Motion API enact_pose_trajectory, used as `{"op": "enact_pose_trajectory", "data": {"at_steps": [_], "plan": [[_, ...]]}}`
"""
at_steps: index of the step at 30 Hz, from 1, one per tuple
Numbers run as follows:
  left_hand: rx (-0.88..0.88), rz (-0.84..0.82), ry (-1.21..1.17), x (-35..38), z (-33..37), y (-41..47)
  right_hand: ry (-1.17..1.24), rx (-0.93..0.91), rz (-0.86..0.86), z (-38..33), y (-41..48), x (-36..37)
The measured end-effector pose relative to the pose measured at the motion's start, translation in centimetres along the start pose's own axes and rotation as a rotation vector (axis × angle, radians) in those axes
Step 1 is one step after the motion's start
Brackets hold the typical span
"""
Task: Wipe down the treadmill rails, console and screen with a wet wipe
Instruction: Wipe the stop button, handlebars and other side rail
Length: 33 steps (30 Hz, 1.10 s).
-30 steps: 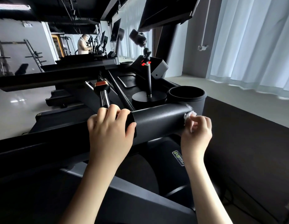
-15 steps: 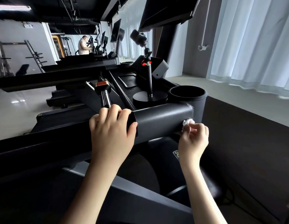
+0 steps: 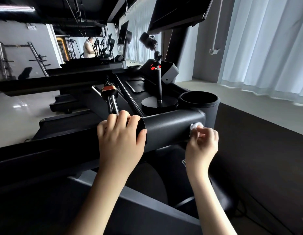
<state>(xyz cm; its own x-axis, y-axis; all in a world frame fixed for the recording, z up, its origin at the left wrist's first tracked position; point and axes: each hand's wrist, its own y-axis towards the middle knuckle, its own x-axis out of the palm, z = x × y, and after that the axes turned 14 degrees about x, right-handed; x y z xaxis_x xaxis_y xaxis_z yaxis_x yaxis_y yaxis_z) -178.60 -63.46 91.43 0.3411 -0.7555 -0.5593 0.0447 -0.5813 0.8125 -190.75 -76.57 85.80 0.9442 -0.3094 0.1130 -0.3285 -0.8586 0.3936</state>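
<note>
A thick black treadmill rail (image 3: 171,128) runs across the middle of the view. My left hand (image 3: 121,136) grips it, fingers curled over the top and thumb on the near face. My right hand (image 3: 202,144) pinches a crumpled white wet wipe (image 3: 194,127) against the rail's near face, close to its right end. Behind the rail lies the black console (image 3: 136,84), and the dark screen (image 3: 178,11) hangs above at the top of the view.
A camera on a black stand with a round base (image 3: 159,101) sits on the console beside a cup holder (image 3: 199,99). A chrome handlebar (image 3: 111,102) slopes toward my left hand. White curtains hang at right; a person stands at far machines.
My right hand with the wipe has slid down and leftward along the rail's end, from the upper corner to the near face. My left hand has kept its grip.
</note>
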Motion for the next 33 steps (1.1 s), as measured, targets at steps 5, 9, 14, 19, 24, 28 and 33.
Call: {"op": "enact_pose_trajectory", "data": {"at_steps": [5, 9, 14, 19, 24, 28, 33], "plan": [[0.000, 0.009, -0.008, 0.0, 0.0, -0.1, 0.010, -0.202, -0.002, -1.7, 0.4, 0.8], [0.006, 0.006, -0.012, 0.0, 0.0, -0.1, -0.034, -0.236, 0.023, -2.2, 1.3, 0.6], [0.008, 0.011, -0.016, 0.0, -0.2, -0.1, -0.268, -0.456, -0.036, -4.2, 1.6, 1.6], [0.010, 0.019, -0.023, 0.0, -0.3, -0.2, -0.305, -0.459, -0.160, -4.7, 2.6, 1.6], [0.022, 0.020, -0.022, 0.0, -0.3, -0.3, -0.263, -0.312, 0.012, -4.0, 2.0, 0.0], [0.018, 0.023, -0.027, 0.0, -0.4, -0.4, -0.228, -0.345, -0.043, -3.6, -0.6, 0.4], [0.022, 0.021, -0.046, 0.0, -0.6, -0.5, -0.189, -0.179, 0.013, -2.1, 0.7, 0.0]]}}
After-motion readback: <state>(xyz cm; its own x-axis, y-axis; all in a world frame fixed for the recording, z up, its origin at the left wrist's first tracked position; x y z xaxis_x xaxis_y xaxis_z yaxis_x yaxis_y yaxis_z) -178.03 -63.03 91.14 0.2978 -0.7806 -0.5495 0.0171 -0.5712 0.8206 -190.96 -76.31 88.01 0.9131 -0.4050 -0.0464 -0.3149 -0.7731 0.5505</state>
